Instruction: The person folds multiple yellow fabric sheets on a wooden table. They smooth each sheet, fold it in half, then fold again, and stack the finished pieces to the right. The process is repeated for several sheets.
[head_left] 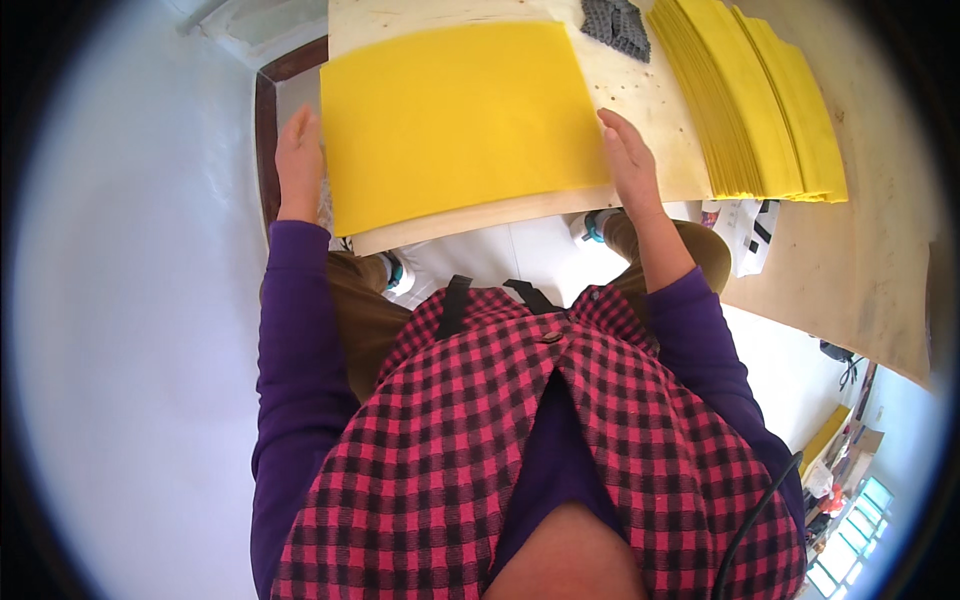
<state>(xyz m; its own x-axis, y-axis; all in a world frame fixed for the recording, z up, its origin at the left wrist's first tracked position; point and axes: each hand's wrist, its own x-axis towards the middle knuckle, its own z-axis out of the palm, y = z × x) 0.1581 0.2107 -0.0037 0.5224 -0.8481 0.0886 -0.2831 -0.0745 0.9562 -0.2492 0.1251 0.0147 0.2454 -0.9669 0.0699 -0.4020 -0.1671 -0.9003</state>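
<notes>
A large rectangular yellow sheet [460, 125], smooth and possibly cloth, lies flat on a pale wooden board [470, 218]. Along its left edge is my left hand [299, 165], upright with the fingers stretched out and somewhat blurred. My right hand [630, 160] stands at the opposite edge, its fingers extended, the fingertips close to or touching the sheet. Neither hand grips anything. Whether the yellow piece is one layer or several cannot be made out.
At the right of the board sit folded yellow pieces [750, 100] in stacked rows. A dark grey cloth [615, 28] with zigzag edges lies at the far side. More wooden tabletop [830, 270] extends right. A white printed bag [748, 238] hangs or stands below. The white wall [140, 300] is close on my left.
</notes>
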